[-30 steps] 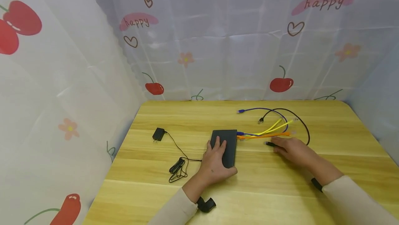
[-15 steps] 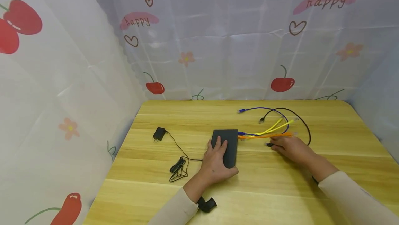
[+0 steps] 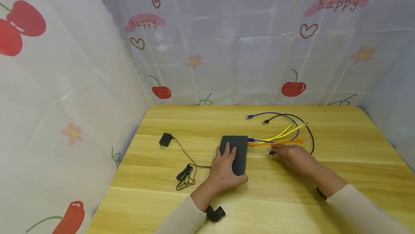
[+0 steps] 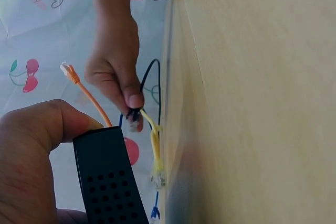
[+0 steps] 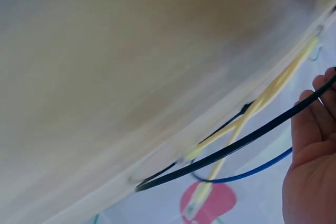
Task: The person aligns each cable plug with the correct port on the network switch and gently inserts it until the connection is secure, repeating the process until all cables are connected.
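My left hand [image 3: 223, 176] holds a flat black network switch [image 3: 240, 154] down on the table, fingers spread over its top and thumb at its near edge. In the left wrist view, the left thumb [image 4: 52, 121] bends against the corner of the vented box. Blue, yellow and orange network cables come from the switch's right side. My right hand [image 3: 298, 158] pinches the black network cable [image 3: 311, 131] by one plug [image 3: 270, 152], a short way right of the switch. That cable loops back to its other plug [image 3: 266, 122]. The switch's ports are hidden.
A black power adapter [image 3: 165, 139] lies left, its bundled cord [image 3: 185, 173] running toward the switch. Loose ends of the blue cable [image 3: 249, 117], yellow cables [image 3: 285, 131] and orange cable [image 3: 296, 141] lie at the right. A patterned curtain [image 3: 246, 64] stands behind the table's back edge.
My right hand has moved left toward the switch with the black plug, and the black cable's loop and far plug have shifted left too. My left hand stays on the switch.
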{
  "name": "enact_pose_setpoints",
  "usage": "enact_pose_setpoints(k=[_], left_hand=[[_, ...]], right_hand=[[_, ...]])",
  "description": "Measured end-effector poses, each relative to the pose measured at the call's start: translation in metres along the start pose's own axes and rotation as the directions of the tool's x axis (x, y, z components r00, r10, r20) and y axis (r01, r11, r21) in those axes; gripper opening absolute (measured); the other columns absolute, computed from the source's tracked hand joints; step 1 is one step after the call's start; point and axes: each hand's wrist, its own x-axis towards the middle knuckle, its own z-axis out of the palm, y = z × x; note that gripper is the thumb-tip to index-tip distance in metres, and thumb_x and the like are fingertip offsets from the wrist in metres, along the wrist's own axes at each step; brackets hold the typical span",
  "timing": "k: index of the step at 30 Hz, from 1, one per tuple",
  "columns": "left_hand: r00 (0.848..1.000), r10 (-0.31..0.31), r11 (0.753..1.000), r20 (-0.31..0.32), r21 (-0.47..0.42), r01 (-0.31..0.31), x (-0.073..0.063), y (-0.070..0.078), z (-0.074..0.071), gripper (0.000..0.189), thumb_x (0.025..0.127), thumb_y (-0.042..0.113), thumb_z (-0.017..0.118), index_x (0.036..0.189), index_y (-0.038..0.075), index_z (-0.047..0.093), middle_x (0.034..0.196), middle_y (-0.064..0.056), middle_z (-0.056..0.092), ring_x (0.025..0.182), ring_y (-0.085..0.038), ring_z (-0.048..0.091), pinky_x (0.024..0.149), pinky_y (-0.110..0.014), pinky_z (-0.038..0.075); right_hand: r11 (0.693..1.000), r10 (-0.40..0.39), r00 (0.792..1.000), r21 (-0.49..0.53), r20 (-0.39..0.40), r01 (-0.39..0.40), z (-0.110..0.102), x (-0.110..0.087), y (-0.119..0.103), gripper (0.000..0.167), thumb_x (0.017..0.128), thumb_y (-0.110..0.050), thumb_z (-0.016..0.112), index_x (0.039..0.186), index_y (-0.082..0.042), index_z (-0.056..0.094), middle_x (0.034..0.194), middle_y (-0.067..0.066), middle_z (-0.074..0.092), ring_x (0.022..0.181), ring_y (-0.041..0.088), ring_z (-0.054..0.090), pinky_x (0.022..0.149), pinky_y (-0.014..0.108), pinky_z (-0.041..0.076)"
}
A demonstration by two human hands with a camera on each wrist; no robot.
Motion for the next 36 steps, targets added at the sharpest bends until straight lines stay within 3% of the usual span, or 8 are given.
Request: enact_pose_setpoints(k=[4,10,26,36], left_hand=[[1.0,-0.003,1.0,-0.004,0.012,0.003,0.002,0.002,-0.001,0.098,0.075,0.051,0.07,0.158,0.018,0.031,0.167,-0.007,0.012,0.152,-0.043,0.003,0.111,-0.064,0.026],[1.0,-0.01,1.0,-0.005,0.03,0.01,0.003,0.001,-0.001,0.098,0.075,0.051,0.071,0.158,0.018,0.031,0.167,-0.007,0.013,0.152,-0.043,0.004,0.111,-0.063,0.028],[1.0,-0.009,1.0,-0.005,0.026,0.009,0.001,0.0,0.003,0.099,0.074,0.051,0.071,0.158,0.017,0.031,0.167,-0.007,0.012,0.151,-0.044,0.002,0.111,-0.062,0.027],[1.0,0.006,0.998,-0.006,0.059,-0.006,0.0,0.001,0.003,0.099,0.074,0.053,0.07,0.158,0.018,0.031,0.167,-0.009,0.014,0.151,-0.045,0.001,0.111,-0.062,0.028]], right_hand=[[0.998,-0.067,0.994,0.012,-0.081,0.069,0.002,0.004,-0.012,0.036,0.082,-0.005,0.078,0.117,0.0,0.074,0.117,0.016,0.072,0.104,0.029,0.071,0.076,0.04,0.058],[0.992,-0.122,0.985,0.007,-0.123,0.123,0.006,0.012,-0.025,0.038,0.079,-0.005,0.08,0.116,0.002,0.074,0.115,0.018,0.072,0.102,0.029,0.072,0.075,0.039,0.058],[0.992,-0.048,0.998,-0.117,-0.035,0.044,0.023,0.04,-0.046,0.022,0.085,-0.013,0.078,0.104,0.0,0.077,0.103,0.011,0.076,0.091,0.023,0.074,0.073,0.036,0.058],[0.988,-0.012,1.0,-0.153,0.0,0.012,0.031,0.043,-0.049,0.011,0.087,-0.013,0.076,0.094,-0.005,0.073,0.095,0.004,0.074,0.081,0.018,0.072,0.066,0.034,0.057]])
